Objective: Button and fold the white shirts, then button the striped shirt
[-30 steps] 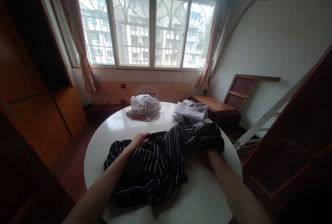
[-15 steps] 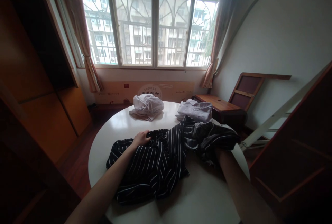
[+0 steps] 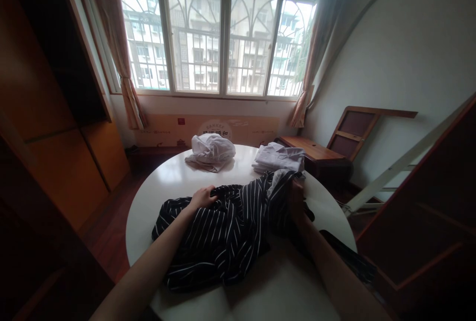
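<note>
A black garment with white stripes (image 3: pixel 211 241) lies crumpled over the front and middle of a round white table (image 3: pixel 148 212). My left hand (image 3: pixel 203 197) is closed on its upper edge, left of the middle. At the garment's right end, my right hand (image 3: pixel 296 197) grips the cloth, its fingers partly hidden. A paler grey inner side of the fabric shows beside that hand. Some dark striped cloth hangs past my right forearm over the table's right edge. Whether it is a shirt or another piece of clothing, I cannot tell.
Behind the garment on the table sit a bunched white cloth (image 3: pixel 211 151) and a folded pale stack of clothing (image 3: pixel 279 157). Beyond stand a low wooden cabinet (image 3: pixel 310 147) and a long printed cardboard box (image 3: pixel 167 130). A white ladder-like frame (image 3: pixel 386 182) leans at the right.
My right hand has moved left and come out from under the cloth, which has turned over around it. Part of the fabric now hangs off the right side. My left hand stays put.
</note>
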Demonstrator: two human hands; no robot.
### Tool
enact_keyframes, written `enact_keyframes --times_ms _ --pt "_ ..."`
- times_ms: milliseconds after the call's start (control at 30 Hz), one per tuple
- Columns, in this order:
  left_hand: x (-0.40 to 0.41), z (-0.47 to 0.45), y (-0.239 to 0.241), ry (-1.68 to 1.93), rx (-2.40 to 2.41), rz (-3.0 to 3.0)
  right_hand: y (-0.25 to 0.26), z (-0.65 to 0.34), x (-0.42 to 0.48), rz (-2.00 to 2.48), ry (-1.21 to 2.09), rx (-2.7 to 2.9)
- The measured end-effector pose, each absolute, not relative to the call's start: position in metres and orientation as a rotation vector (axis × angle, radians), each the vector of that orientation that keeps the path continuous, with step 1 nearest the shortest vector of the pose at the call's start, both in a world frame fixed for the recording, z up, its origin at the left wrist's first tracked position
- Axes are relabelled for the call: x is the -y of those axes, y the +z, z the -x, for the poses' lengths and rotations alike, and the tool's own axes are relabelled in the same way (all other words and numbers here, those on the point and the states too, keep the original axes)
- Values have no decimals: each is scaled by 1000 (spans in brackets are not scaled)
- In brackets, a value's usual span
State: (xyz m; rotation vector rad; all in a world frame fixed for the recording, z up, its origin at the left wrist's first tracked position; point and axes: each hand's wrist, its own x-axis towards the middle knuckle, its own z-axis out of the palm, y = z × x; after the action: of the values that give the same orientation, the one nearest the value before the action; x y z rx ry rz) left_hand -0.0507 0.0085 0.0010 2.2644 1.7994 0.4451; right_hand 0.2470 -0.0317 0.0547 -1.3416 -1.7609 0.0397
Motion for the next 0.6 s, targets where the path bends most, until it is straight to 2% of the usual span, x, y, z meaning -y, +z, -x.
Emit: enact_keyframes --times_ms 167,267,400,600 --pt "-9 52 0 448 -1773 -2286 39 -231 24 1428 60 1699" --pt "-9 52 1 465 -1764 -2289 37 -222 26 1400 239 1736" --pt "-9 51 1 453 -1768 -2287 28 -214 29 1273 480 2090" --pt "-5 52 4 497 -1716 -2285 11 -201 24 1292 427 2295"
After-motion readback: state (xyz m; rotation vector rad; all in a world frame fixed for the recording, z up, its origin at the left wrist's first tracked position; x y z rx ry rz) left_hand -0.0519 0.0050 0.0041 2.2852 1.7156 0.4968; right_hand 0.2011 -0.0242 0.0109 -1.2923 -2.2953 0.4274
